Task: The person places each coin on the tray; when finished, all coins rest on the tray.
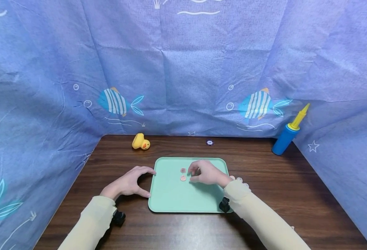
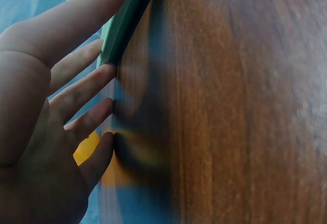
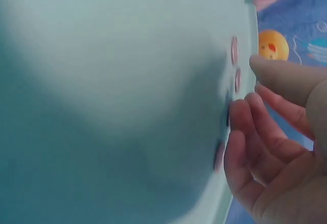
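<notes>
A pale green tray (image 1: 177, 201) lies on the dark wooden table. Two copper-coloured coins (image 1: 183, 178) are side by side on its upper middle; the right wrist view has further thin discs (image 3: 219, 156) near the fingers. Over the tray, my right hand (image 1: 206, 172) hovers just right of the coins, fingers loosely bent, thumb apart, and nothing visible between them. My left hand (image 1: 128, 182) touches the tray's left rim with thumb and fingertips spread along it. In the left wrist view, the tray edge (image 2: 115, 40) meets those fingers.
Behind the tray lie a yellow rubber duck (image 1: 139, 141) and a poker chip (image 1: 210, 142). A blue and yellow hand pump (image 1: 286, 139) leans at the back right. Several small round discs (image 1: 239, 179) sit right of the tray, partly behind the right sleeve. Fish-patterned cloth (image 1: 183, 86) surrounds the table.
</notes>
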`<state>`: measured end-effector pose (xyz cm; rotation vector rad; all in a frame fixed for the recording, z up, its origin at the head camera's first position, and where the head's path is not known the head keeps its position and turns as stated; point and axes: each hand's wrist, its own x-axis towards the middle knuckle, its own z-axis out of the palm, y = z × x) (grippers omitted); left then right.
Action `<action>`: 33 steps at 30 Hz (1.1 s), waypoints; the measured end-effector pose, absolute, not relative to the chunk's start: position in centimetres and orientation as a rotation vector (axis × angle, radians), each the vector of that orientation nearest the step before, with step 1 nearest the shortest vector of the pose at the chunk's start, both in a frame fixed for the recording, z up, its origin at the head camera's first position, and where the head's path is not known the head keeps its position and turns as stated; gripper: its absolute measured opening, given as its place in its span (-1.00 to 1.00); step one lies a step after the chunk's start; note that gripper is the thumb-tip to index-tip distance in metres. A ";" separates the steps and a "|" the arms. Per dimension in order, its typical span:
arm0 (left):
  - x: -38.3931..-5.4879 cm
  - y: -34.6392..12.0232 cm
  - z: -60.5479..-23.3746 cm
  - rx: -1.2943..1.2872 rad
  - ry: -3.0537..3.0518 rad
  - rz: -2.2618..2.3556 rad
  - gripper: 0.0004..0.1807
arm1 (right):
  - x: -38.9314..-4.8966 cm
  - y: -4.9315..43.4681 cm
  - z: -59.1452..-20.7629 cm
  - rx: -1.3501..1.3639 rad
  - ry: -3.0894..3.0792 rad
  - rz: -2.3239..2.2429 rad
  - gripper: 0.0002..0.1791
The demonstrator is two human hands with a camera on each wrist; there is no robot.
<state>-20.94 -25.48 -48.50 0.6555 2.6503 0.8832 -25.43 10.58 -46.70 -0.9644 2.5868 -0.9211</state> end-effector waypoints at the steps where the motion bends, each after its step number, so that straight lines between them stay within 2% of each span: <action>1: -20.9 -25.5 -48.5 0.661 2.651 0.886 -0.12 | -25.5 11.1 -46.6 -0.969 2.584 -0.922 -0.80; 22: -20.7 -25.5 -48.4 0.693 2.667 0.877 -0.12 | -26.0 21.6 -45.6 -0.796 2.701 -0.931 -0.81; 33: -20.8 -25.3 -48.2 0.669 2.654 0.887 -0.13 | -25.9 24.8 -45.7 -0.766 2.706 -0.911 -0.84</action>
